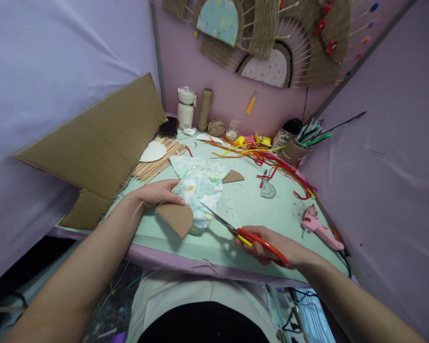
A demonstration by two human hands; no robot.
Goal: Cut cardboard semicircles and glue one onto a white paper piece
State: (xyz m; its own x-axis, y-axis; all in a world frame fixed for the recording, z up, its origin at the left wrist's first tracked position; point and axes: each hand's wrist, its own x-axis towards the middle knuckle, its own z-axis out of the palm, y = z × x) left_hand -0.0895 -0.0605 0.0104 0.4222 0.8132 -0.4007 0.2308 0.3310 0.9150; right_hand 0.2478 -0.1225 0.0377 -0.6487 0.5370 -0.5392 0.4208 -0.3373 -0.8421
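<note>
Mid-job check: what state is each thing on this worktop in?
Scissors: in the right hand, blades seemingly nearly closed
Floral fabric: rumpled, held by the left hand
White bottle: upright, lid on
Pink glue gun: lying down, unheld
Twine ball: wound
Cardboard sheet: propped up
Brown holder: standing, filled

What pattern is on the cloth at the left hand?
The cloth has a white and yellow floral print on pale blue, seen in the head view.

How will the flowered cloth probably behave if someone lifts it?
The flowered cloth would probably flop, because it lies creased and rumpled. It looks thin, so it is likely light for its size.
</note>
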